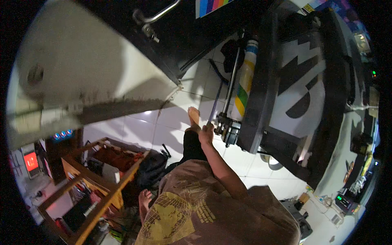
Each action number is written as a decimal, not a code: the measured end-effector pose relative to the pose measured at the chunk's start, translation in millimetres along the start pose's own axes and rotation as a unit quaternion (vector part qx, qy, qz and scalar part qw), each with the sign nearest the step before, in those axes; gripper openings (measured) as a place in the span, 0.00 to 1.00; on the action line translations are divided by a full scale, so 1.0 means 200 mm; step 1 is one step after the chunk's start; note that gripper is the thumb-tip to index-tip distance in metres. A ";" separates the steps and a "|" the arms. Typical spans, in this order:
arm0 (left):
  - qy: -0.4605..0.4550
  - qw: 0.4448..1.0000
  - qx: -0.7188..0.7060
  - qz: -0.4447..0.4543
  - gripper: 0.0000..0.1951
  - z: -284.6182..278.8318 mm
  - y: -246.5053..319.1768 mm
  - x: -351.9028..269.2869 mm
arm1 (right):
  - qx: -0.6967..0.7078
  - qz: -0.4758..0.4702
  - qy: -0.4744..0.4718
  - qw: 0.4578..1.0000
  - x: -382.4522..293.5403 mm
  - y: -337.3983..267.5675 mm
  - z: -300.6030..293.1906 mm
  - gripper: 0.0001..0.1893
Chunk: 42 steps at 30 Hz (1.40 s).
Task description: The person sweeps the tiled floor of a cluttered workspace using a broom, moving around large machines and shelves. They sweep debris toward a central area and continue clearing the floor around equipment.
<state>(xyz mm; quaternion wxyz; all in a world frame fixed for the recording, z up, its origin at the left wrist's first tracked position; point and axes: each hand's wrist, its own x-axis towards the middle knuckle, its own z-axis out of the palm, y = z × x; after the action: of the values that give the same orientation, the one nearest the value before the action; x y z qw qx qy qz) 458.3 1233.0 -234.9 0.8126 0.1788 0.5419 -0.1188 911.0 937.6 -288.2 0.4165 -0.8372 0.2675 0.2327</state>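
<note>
My right hand (pixel 206 133) is closed around the near end of a thin dark rod (pixel 216 102), which slants away over the white tiled floor (pixel 171 118). Just right of this hand is the black clamp-like end fitting (pixel 228 130) of a metal shaft (pixel 233 78). Alongside the shaft lies a roll of sheet (pixel 245 79) with green, yellow and blue stripes. What looks like my left hand (pixel 145 197) is low at my left side, by the brown shirt (pixel 180 199). Its fingers are small and dim, and I see nothing in them.
On the right stands a large dark printer-like machine (pixel 257 122) with a black-and-white printed sheet (pixel 301 88). A wooden frame (pixel 101 211) holding assorted items stands at lower left. A pale wall (pixel 76 46) and a dark panel with a metal handle (pixel 162 13) are at upper left.
</note>
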 end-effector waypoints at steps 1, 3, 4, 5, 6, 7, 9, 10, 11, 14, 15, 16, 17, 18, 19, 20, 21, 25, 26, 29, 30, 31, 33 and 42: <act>0.222 0.969 0.107 0.025 0.16 0.09 0.02 -0.06 | 0.007 0.011 -0.032 0.999 0.11 -0.12 0.04 0.23; 0.292 0.924 0.247 0.015 0.20 0.35 0.12 -0.13 | 0.024 0.084 -0.068 0.994 0.42 -0.36 0.11 0.22; 0.304 0.907 0.291 0.024 0.21 0.50 0.18 -0.16 | 0.021 0.094 -0.049 0.994 0.55 -0.45 0.14 0.24; 0.275 0.916 0.286 0.060 0.23 0.64 0.26 -0.19 | 0.018 0.106 -0.030 0.994 0.68 -0.53 0.17 0.26; 0.288 0.894 0.338 0.062 0.24 0.78 0.32 -0.21 | 0.014 0.118 -0.010 0.993 0.81 -0.59 0.19 0.27; 0.280 0.889 0.353 0.079 0.26 0.90 0.39 -0.21 | 0.023 0.130 0.011 0.991 0.96 -0.67 0.21 0.29; 0.273 0.883 0.371 0.092 0.29 1.09 0.51 -0.20 | 0.054 -0.012 0.056 0.997 1.27 -0.74 0.16 0.28; 0.272 0.885 0.370 0.076 0.29 1.16 0.57 -0.17 | 0.048 -0.012 0.083 0.995 1.41 -0.79 0.12 0.26; 0.262 0.888 0.371 0.070 0.30 1.21 0.63 -0.15 | 0.036 0.012 0.102 0.994 1.53 -0.83 0.08 0.23; 0.234 0.856 0.452 0.086 0.30 1.26 0.65 -0.11 | 0.015 -0.024 0.106 0.994 1.61 -0.86 -0.03 0.27; 0.225 0.841 0.484 0.089 0.31 1.26 0.65 -0.07 | 0.019 -0.039 0.101 0.994 1.54 -0.84 -0.05 0.28; 0.214 0.855 0.464 0.088 0.31 1.26 0.64 -0.04 | 0.032 -0.066 0.100 0.992 1.45 -0.81 -0.09 0.30; 0.217 0.830 0.509 0.069 0.31 1.26 0.64 -0.01 | 0.017 0.006 -0.001 1.000 1.36 -0.76 -0.13 0.37; 0.213 0.828 0.516 0.054 0.31 1.25 0.63 0.02 | -0.023 -0.029 0.018 0.999 1.14 -0.67 -0.15 0.41; 0.209 0.826 0.522 0.041 0.31 1.24 0.63 0.04 | -0.051 -0.073 0.040 0.995 0.93 -0.58 -0.17 0.46; 0.204 0.824 0.528 0.031 0.31 1.24 0.63 0.07 | -0.121 -0.053 -0.019 0.991 0.77 -0.51 -0.21 0.45; 0.200 0.822 0.533 0.027 0.30 1.24 0.64 0.08 | -0.157 0.025 -0.057 0.986 0.61 -0.44 -0.26 0.43; 0.188 0.809 0.556 0.025 0.30 1.30 0.71 0.12 | -0.221 0.074 -0.155 0.960 0.15 -0.19 -0.55 0.37; 0.187 0.807 0.559 0.028 0.30 1.32 0.73 0.13 | -0.169 0.025 -0.148 0.974 0.09 -0.15 -0.63 0.34; 0.180 0.813 0.551 0.054 0.30 1.41 0.84 0.16 | -0.054 -0.130 -0.025 0.990 0.01 -0.14 -0.73 0.28; 0.178 0.817 0.545 0.065 0.30 1.43 0.88 0.16 | 0.021 -0.016 -0.083 0.996 0.03 -0.15 -0.73 0.26; 0.175 0.819 0.541 0.075 0.30 1.45 0.92 0.15 | 0.061 -0.001 -0.056 0.997 0.08 -0.17 -0.69 0.26; 0.174 0.823 0.533 0.088 0.30 1.48 0.97 0.15 | 0.022 -0.072 0.020 0.997 0.21 -0.22 -0.61 0.25; 0.168 0.821 0.537 0.097 0.29 1.21 1.09 0.08 | -0.081 0.024 0.017 0.996 0.89 -0.63 -0.13 0.20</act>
<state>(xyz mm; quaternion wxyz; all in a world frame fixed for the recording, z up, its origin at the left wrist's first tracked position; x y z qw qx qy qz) 751.4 1328.4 -129.9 0.4916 0.6557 0.5003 -0.2794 1130.3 934.8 -311.2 0.3365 -0.8654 0.2750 0.2496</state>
